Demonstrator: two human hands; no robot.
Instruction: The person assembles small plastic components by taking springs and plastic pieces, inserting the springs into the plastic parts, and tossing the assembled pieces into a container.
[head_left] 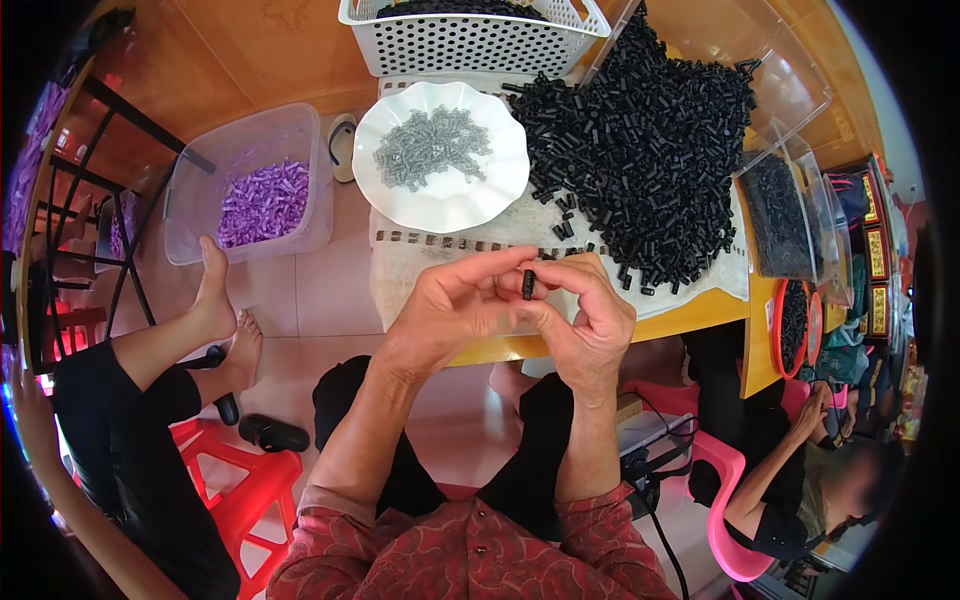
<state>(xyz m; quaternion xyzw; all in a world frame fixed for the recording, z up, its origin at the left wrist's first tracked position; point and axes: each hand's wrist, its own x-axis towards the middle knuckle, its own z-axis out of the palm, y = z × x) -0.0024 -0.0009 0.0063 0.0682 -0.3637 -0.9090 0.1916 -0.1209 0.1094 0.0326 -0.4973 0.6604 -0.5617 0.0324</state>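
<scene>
Blk pc [528,285] is sm, stubby, approx upright

I hold 1 small, narrow black piece [528,285] nearly upright where my left hand [448,300] and right hand [588,308] meet, nearer me than the white plate [440,212], rightward.

Left forearm [352,440] and right forearm [588,440] extend forward. Left hand [445,298] and right hand [588,312] meet at the fingertips [524,254], fingers bent, thumbs [548,326] turned inward.
</scene>
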